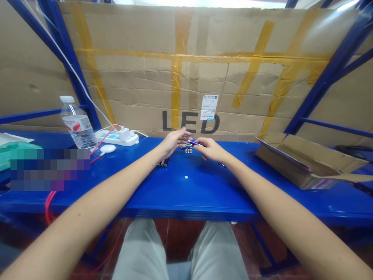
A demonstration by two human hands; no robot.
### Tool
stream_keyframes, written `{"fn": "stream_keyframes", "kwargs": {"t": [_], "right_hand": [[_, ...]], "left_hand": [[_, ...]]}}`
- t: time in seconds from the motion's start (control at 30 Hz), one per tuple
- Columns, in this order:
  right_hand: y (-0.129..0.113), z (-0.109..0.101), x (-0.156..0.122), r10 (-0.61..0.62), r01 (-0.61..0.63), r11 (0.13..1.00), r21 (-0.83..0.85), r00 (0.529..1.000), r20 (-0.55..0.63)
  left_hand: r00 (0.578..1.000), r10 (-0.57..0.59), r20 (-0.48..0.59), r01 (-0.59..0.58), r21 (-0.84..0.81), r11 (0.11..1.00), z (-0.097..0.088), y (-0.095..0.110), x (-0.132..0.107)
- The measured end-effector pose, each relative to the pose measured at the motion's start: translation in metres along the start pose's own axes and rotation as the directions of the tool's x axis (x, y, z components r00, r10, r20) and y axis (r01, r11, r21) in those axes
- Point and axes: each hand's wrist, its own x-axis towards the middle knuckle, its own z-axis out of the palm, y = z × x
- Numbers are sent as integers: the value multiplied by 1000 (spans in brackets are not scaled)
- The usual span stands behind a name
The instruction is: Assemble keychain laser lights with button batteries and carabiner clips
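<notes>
My right hand (212, 149) pinches a slim purple cylinder with a pale end (193, 143); its exact kind is too small to make out. Just left of it, my left hand (175, 142) has its fingers stretched out, and I see nothing held in it. Below the hands, a cluster of small silver round pieces (189, 151) sits on the blue table (186, 198). Several dark cylinders with shiny ends (163, 163) lie under my left wrist. More small purple pieces (222, 165) are partly hidden by my right wrist. A small white disc (186, 177) lies nearer to me.
An open cardboard box (294, 167) stands at the right. At the left are a water bottle (78, 126), a white power strip (116, 137), a round white charger (108, 149) and a red cable (50, 206). A large cardboard sheet (140, 89) closes off the back.
</notes>
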Motion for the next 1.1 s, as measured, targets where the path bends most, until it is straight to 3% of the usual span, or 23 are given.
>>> {"fn": "stream_keyframes", "kwargs": {"t": [0.1, 0.2, 0.27, 0.37, 0.5, 0.6, 0.7, 0.9, 1.1], "right_hand": [[5, 3, 3, 52, -53, 991, 120, 999, 10], [9, 7, 6, 60, -62, 979, 194, 998, 17], [10, 9, 7, 23, -25, 987, 157, 1000, 11], [10, 7, 9, -53, 54, 997, 60, 998, -13], [14, 4, 11, -70, 72, 997, 12, 991, -115], [16, 2, 13, -30, 40, 998, 47, 980, -196], [15, 0, 13, -5, 35, 992, 123, 972, -236], [12, 1, 11, -50, 89, 956, 278, 988, -143], [18, -1, 14, 29, 31, 926, 375, 988, -154]], "left_hand": [[997, 68, -20, -61, 255, 965, 4, -5, 1], [993, 115, 5, -110, 327, 939, 7, -7, 0], [987, 159, -31, -139, 351, 926, 8, -6, -1], [974, 201, -107, -156, 330, 931, 8, -5, 0], [980, 108, -168, -84, 149, 985, 11, -2, -1], [992, 43, -120, -31, 106, 994, 14, 0, -4], [998, 49, -37, -40, 209, 977, 14, 0, -5], [998, 36, 47, -50, 354, 934, 9, -12, -2], [991, -43, 124, -2, 345, 939, 5, -10, 0]]}}
